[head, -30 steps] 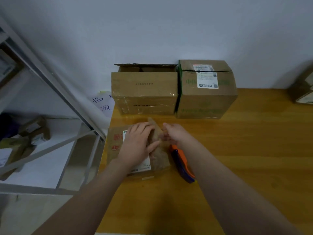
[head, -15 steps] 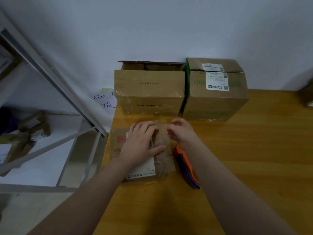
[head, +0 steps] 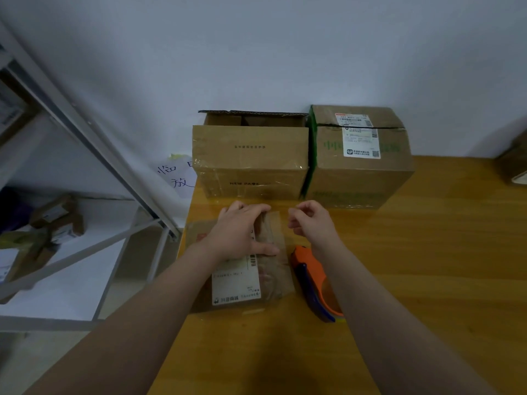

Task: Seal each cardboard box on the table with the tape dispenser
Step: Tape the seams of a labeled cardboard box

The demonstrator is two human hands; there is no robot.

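A small flat cardboard box with a white label lies at the wooden table's left edge. My left hand presses flat on its top, fingers straight. My right hand hovers just right of the box with loosely curled fingers, holding nothing. The orange and blue tape dispenser lies on the table right of the box, partly under my right forearm. Behind stand an open-topped box and a closed box with green print.
The wooden table runs to the right, with part of another box at its far right edge. A metal shelf frame with small parcels stands left of the table. A white wall is behind.
My right hand has come off the small box and moved right, fingers now curled. My left hand stays pressing on the box top. The view has shifted slightly.
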